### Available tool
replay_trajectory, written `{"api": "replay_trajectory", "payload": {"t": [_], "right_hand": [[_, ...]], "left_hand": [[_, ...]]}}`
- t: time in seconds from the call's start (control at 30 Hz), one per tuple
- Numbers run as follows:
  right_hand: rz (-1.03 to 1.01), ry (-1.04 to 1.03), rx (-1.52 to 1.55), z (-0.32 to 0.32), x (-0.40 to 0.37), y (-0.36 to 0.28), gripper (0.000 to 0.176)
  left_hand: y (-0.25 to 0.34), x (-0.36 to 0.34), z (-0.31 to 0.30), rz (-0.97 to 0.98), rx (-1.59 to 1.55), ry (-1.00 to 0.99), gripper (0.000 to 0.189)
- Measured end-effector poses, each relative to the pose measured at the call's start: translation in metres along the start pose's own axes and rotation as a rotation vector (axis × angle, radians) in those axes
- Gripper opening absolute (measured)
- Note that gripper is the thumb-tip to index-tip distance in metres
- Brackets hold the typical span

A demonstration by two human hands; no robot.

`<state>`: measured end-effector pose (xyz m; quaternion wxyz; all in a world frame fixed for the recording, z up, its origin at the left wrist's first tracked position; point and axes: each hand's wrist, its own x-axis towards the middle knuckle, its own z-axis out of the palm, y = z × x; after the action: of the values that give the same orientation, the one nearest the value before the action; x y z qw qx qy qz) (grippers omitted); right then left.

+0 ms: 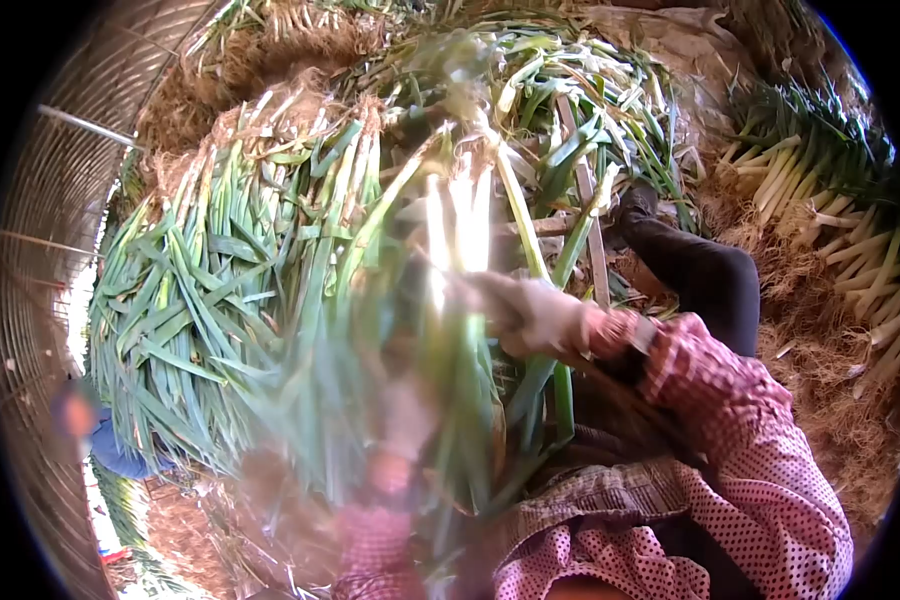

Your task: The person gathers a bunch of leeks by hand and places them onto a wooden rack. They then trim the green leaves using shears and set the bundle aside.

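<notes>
A few leeks (460,220) with bright white stalks stand out in the middle, their green leaves hanging down toward me. My right hand (545,315), in a pale glove, is closed around these stalks just below the white part; its fingertips are blurred. Lower down, my left hand (405,415) is smeared by motion among the green leaves, and its fingers cannot be made out. Beside it on the left lies a large heap of leeks (200,270), roots toward the back and leaves toward me.
More leeks (785,170) are stacked at the right, over a mass of brown roots (810,400). A wooden strip (592,225) slants near my dark-trousered leg (700,260). Leaf trimmings (610,80) lie behind. At far left, a person in blue (125,450) is near the curved ribbed wall (30,280).
</notes>
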<state>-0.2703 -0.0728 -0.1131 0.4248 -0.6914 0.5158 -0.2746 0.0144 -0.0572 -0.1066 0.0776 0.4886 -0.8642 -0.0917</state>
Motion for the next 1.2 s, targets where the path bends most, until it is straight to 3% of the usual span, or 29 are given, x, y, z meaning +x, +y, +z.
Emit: {"api": "replay_trajectory", "payload": {"t": [0.03,0.1,0.13,0.17,0.2,0.23,0.27,0.3,0.33,0.43,0.53,0.6,0.67,0.77,0.8,0.87,0.97,1.07,1.1,1.2], "right_hand": [[-0.043,0.0,-0.009,-0.003,-0.009,-0.001,0.091],[0.208,0.003,0.201,-0.011,0.002,-0.005,0.091],[0.182,0.128,0.023,-0.009,0.011,0.0,0.085],[0.239,0.078,0.052,-0.017,0.02,-0.013,0.079],[0.262,-0.035,0.009,-0.02,0.032,-0.027,0.08],[0.286,-0.146,-0.034,-0.021,0.044,-0.038,0.08],[0.216,-0.155,0.061,-0.021,0.051,-0.042,0.081],[0.162,-0.081,-0.027,0.001,0.076,-0.015,0.076],[0.114,-0.004,-0.12,0.022,0.101,0.012,0.071],[0.275,0.065,-0.057,0.025,0.169,0.025,0.076],[0.37,0.358,0.104,0.01,0.184,0.032,0.065],[0.377,0.407,0.03,0.006,0.195,0.048,0.062],[0.25,0.37,-0.104,0.018,0.195,0.066,0.065],[0.092,0.081,-0.395,0.042,0.174,0.094,0.055],[0.073,0.035,-0.418,0.036,0.163,0.083,0.052],[0.289,0.094,-0.205,0.003,0.14,0.045,0.053],[0.355,0.12,0.043,-0.039,0.132,0.004,0.061],[0.387,0.286,0.145,-0.027,0.156,0.019,0.06],[0.24,0.395,0.311,-0.017,0.17,0.041,0.055],[0.297,0.391,0.193,-0.018,0.182,0.044,0.054]], "left_hand": [[0.0,0.003,-0.001,0.024,0.035,-0.062,0.03],[0.005,0.02,-0.017,0.029,0.086,-0.266,0.031],[0.008,0.037,-0.032,0.007,0.104,-0.409,0.032],[0.006,0.056,-0.041,-0.017,0.122,-0.548,0.033],[-0.013,0.075,-0.035,-0.115,0.008,-0.425,0.035],[-0.035,0.097,-0.019,-0.161,-0.017,-0.169,0.028],[-0.042,0.122,-0.02,-0.104,0.232,-0.004,0.021],[-0.066,0.154,-0.003,-0.148,0.164,0.095,0.022],[-0.07,0.179,0.002,-0.179,0.289,0.212,0.017],[-0.095,0.233,0.031,-0.2,0.396,0.212,0.019],[-0.078,0.26,0.02,-0.428,0.476,-0.041,0.021],[-0.077,0.267,0.018,-0.461,0.493,-0.093,0.024],[-0.075,0.268,0.009,-0.487,0.465,-0.228,0.03],[-0.046,0.263,-0.02,-0.548,0.389,-0.396,0.037],[-0.052,0.257,-0.02,-0.511,0.388,-0.365,0.037],[-0.072,0.241,-0.01,-0.449,0.42,-0.318,0.031],[-0.073,0.224,-0.017,-0.491,0.482,-0.278,0.025],[-0.069,0.207,-0.029,-0.485,0.47,-0.286,0.025],[-0.066,0.202,-0.034,-0.491,0.468,-0.299,0.025],[-0.064,0.188,-0.037,-0.517,0.512,-0.314,0.027]]}}
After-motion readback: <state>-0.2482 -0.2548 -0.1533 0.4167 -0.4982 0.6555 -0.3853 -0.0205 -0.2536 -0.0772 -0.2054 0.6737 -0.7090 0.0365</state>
